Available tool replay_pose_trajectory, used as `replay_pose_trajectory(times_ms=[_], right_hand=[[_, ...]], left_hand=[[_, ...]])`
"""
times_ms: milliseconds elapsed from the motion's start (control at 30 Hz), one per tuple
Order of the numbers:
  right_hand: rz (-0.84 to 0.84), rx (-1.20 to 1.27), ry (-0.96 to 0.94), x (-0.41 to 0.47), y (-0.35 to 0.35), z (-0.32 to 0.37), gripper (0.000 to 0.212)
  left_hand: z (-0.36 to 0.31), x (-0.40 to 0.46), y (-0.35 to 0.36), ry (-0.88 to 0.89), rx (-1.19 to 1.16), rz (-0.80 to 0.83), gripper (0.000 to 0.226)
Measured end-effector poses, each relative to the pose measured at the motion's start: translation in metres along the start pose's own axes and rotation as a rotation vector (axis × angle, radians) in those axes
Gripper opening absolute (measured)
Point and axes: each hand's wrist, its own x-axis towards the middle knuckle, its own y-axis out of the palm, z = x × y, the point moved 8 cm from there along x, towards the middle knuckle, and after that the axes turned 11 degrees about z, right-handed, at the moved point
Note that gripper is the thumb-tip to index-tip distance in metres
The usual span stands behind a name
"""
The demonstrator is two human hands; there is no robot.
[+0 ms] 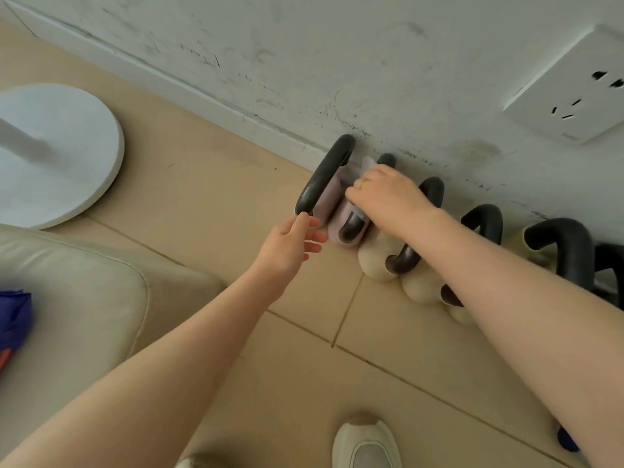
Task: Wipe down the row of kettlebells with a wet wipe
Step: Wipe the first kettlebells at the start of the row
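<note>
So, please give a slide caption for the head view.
Right hand wipes pink kettlebell with wet wipe.

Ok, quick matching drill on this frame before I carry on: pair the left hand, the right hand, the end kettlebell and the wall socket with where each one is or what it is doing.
Things:
1. left hand
2. right hand
3. first pink kettlebell
4. wall socket

States:
A. holds the wet wipe over the second kettlebell
B. high on the wall, far right
C. open, fingertips at the end handle's near end
D. left end of the row, by the wall

Pairs: 1-C, 2-A, 3-D, 4-B
</note>
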Motion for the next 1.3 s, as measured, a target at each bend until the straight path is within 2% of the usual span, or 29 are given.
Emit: replay_pose_trajectory(times_ms=[67,100,167,267,333,433,533,567,633,667,733,800,900,1000,1067,1133,1233,1300], right_hand=[[-0.028,0.017,0.002,-0.002,0.003,0.008,0.021],[0.003,-0.037,-0.023,-0.003,0.012,0.023,0.019],[-0.035,-0.111,-0.126,-0.007,0.02,0.049,0.007],[-0.086,-0.065,-0.22,-0.004,0.006,0.032,0.01],[-0.056,0.035,-0.16,0.003,0.0,-0.001,0.018],[-0.1,0.17,-0.025,0.009,0.005,-0.032,0.028],[-0.147,0.176,-0.021,0.005,0.013,-0.015,0.023],[-0.216,0.174,-0.068,0.001,0.013,-0.005,0.017],[-0.287,0.157,-0.142,-0.007,0.009,0.005,0.024],[-0.272,0.145,-0.168,-0.008,0.009,0.003,0.03],[-0.174,0.141,-0.193,-0.001,0.009,-0.01,0.029],[-0.059,0.24,-0.074,0.012,0.013,-0.039,0.033],[-0.033,0.346,0.043,0.013,0.013,-0.052,0.035],[-0.127,0.259,-0.081,0.004,0.011,-0.025,0.044],[-0.132,0.212,-0.174,0.0,0.009,-0.016,0.036],[-0.079,0.301,-0.163,0.009,0.011,-0.031,0.039],[0.023,0.58,-0.02,0.023,0.02,-0.06,0.041],[0.04,0.682,0.063,0.026,0.024,-0.062,0.041]], left_hand=[[0.001,0.001,0.002,0.004,0.023,0.001,0.034],[0.001,0.002,0.002,0.004,0.021,-0.002,0.032],[0.0,0.006,0.005,0.012,0.033,-0.007,0.027],[-0.005,0.012,0.011,0.058,0.195,-0.013,0.027],[-0.011,0.014,0.016,0.08,0.34,-0.029,0.031],[-0.022,0.02,0.03,0.141,0.492,-0.026,0.035],[-0.033,0.028,0.044,0.18,0.667,-0.06,0.023],[-0.036,0.03,0.046,0.19,0.706,-0.082,0.02],[-0.038,0.032,0.048,0.196,0.716,-0.098,0.024],[-0.038,0.032,0.048,0.192,0.709,-0.097,0.025],[-0.038,0.033,0.047,0.159,0.703,-0.074,0.028],[-0.037,0.035,0.046,0.119,0.692,-0.036,0.031],[-0.038,0.036,0.044,0.104,0.667,-0.004,0.033],[-0.037,0.037,0.045,0.112,0.664,0.015,0.033],[-0.037,0.039,0.046,0.123,0.672,0.022,0.032],[-0.036,0.04,0.045,0.131,0.652,0.021,0.031],[-0.035,0.04,0.045,0.137,0.633,0.027,0.03],[-0.034,0.04,0.045,0.143,0.632,0.024,0.03]])
